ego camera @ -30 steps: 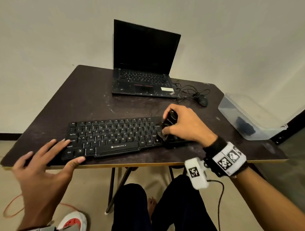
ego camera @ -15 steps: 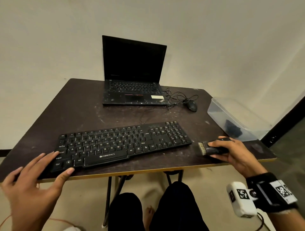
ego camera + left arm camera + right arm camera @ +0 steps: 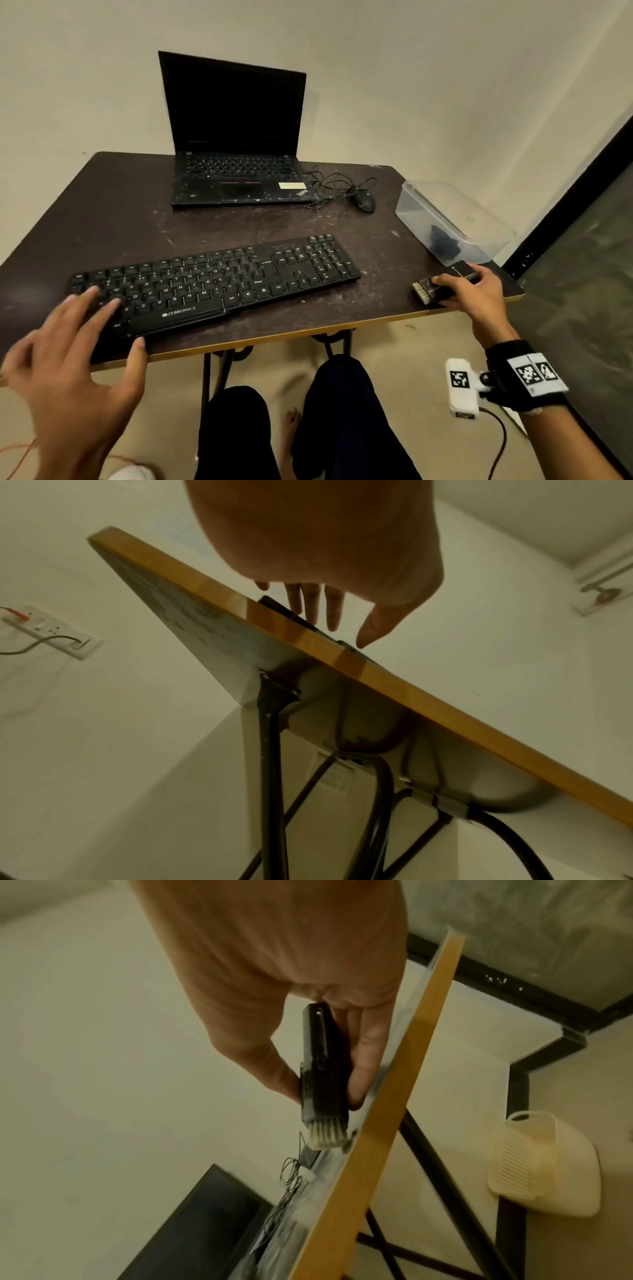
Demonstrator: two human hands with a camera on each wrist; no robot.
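Progress report from our keyboard-cleaning session. We had the brush (image 3: 428, 287) in our right hand (image 3: 479, 298), thumb on one side and fingers curled round the black handle on the other, with the bristles pointing left toward the keyboard (image 3: 212, 281). The brush sat low near the front right corner of the table (image 3: 102, 212), well apart from the number pad and just in front of the clear plastic tub (image 3: 418, 219). We couldn't tell if it was resting on the wood or just above it. Our left hand (image 3: 72, 370) was spread with the fingers straight, gripping nothing, over the keyboard's left end. It was too blurry to say whether the fingertips touched the keys.

How far along were we? Our guess was either between passes or wrapping up, since the bristles were off the keys altogether. No dust showed either way, so we couldn't judge how clean things were. If more was left, it meant bringing the brush over the keys. If not, the tub looked like its likely home, and something dark lay inside it.

Readable stuff:
- ZEBRONICS in white on the keyboard's front edge, plus the Alt and Ctrl legends.
- The laptop (image 3: 236, 171) had what looked like a ThinkPad logo on the palm rest, and a white sticker we couldn't read.
- The tiny print on the brush's end was too small to read.
- Our right wristband (image 3: 527, 380) carried black-and-white square codes.
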